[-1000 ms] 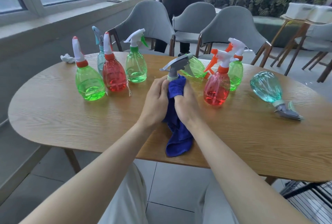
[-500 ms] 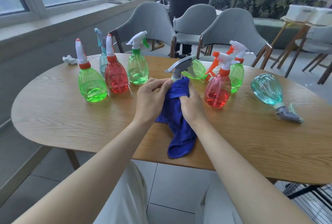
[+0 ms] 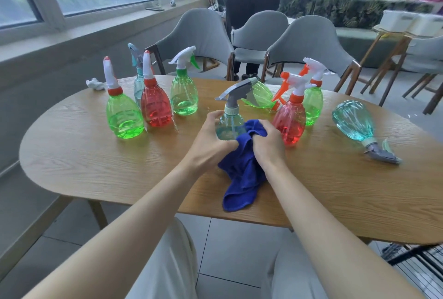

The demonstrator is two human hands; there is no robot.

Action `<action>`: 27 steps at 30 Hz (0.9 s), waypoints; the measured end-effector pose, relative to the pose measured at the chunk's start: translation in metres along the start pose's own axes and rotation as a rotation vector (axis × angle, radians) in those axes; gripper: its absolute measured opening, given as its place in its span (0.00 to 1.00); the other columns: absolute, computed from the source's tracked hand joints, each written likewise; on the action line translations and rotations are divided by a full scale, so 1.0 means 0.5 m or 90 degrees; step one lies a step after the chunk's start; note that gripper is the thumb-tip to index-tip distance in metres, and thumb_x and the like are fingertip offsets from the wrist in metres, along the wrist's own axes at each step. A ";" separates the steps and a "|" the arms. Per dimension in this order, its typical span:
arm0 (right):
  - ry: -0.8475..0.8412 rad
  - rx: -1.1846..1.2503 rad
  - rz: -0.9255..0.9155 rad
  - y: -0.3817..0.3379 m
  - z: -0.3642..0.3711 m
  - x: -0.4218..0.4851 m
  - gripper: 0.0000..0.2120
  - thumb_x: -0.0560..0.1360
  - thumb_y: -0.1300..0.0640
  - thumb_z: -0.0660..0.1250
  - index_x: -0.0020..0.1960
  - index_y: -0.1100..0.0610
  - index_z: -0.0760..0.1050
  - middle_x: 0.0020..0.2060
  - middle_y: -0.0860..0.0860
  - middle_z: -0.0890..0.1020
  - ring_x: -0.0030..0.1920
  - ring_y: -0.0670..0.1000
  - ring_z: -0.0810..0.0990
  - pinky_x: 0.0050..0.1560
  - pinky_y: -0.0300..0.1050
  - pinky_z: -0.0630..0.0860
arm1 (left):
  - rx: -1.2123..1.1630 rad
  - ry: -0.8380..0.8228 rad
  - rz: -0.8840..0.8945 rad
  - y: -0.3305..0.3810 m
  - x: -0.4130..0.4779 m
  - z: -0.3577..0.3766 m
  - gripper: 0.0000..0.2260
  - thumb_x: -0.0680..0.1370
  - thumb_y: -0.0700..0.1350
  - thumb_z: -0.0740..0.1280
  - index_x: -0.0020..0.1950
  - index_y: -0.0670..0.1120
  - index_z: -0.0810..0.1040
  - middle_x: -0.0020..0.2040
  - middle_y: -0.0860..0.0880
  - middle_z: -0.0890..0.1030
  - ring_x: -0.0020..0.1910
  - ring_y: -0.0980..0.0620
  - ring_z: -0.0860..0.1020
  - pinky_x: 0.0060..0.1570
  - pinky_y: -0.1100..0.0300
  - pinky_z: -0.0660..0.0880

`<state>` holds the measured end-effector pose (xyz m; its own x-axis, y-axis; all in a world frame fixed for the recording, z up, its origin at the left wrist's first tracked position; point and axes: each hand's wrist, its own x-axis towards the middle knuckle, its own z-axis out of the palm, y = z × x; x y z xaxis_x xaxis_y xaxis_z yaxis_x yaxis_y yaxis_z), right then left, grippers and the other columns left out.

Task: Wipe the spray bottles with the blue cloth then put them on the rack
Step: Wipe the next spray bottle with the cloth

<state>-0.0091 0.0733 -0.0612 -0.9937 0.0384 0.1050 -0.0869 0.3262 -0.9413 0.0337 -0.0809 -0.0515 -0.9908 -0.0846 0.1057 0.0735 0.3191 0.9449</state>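
The left hand (image 3: 211, 141) curled its fingers round the body of the pale blue spray bottle (image 3: 229, 126), which stood upright with its grey trigger head on the wooden table (image 3: 72, 154), near the front edge. The right hand (image 3: 268, 146) gripped a bunched fold of the blue cloth (image 3: 242, 178) and pressed it against the bottle's right side, the loose end trailing across the table toward the person. To the left stood a green bottle (image 3: 123, 116), a red bottle (image 3: 154, 109) and a white-triggered green bottle (image 3: 184, 97). Just beside the right hand stood a second red bottle (image 3: 290, 121). A teal bottle (image 3: 353, 118) lay on its side well apart at the right (a dark wire rack (image 3: 419, 260) showed only partly, below the table's right corner).
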 end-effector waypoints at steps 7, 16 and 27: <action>-0.014 0.026 -0.031 -0.011 0.010 0.011 0.17 0.74 0.67 0.60 0.54 0.51 0.81 0.43 0.47 0.82 0.39 0.47 0.76 0.39 0.37 0.71 | 0.131 0.069 0.041 -0.016 0.045 -0.021 0.33 0.72 0.48 0.80 0.73 0.53 0.68 0.61 0.54 0.79 0.59 0.57 0.80 0.59 0.59 0.78; -0.081 0.123 -0.022 -0.042 0.079 0.029 0.16 0.77 0.66 0.62 0.57 0.48 0.79 0.45 0.48 0.81 0.36 0.47 0.75 0.36 0.42 0.72 | 0.263 0.269 -0.052 -0.074 0.104 -0.131 0.42 0.71 0.53 0.82 0.80 0.47 0.65 0.71 0.42 0.70 0.71 0.41 0.72 0.71 0.49 0.71; -0.084 0.165 0.012 -0.024 0.104 0.069 0.13 0.79 0.64 0.63 0.55 0.50 0.81 0.51 0.50 0.86 0.52 0.51 0.84 0.55 0.50 0.80 | 0.402 0.475 0.032 -0.099 0.092 -0.138 0.46 0.67 0.64 0.82 0.73 0.40 0.67 0.65 0.44 0.71 0.64 0.44 0.72 0.67 0.51 0.73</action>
<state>-0.0461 0.0215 -0.0627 -0.9943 -0.0872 0.0607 -0.0672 0.0742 -0.9950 -0.0076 -0.1655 -0.0723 -0.6460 -0.5626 0.5159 -0.1759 0.7674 0.6165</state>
